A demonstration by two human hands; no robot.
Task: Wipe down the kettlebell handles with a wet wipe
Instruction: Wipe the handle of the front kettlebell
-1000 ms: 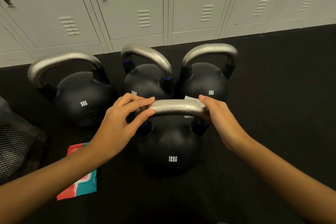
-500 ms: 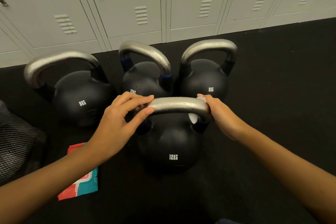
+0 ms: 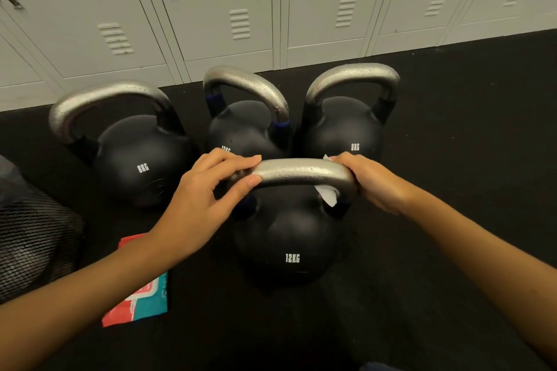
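Four kettlebells stood on the black floor (image 3: pixel 452 159) before the lockers (image 3: pixel 211 9); the near 12 kg kettlebell (image 3: pixel 289 238) sat directly ahead of both hands, and the other three stood in a row just behind it. Its steel handle (image 3: pixel 301 172) ran left to right across the view, arching upward, so any wiping stroke would likely travel sideways along that axis. At the handle's left end the left hand (image 3: pixel 205 199) pinched the bar between fingers and thumb. Curled round the right end, the right hand (image 3: pixel 370 181) pressed the wet wipe (image 3: pixel 328 194) against the bar, nearer the unwiped span.
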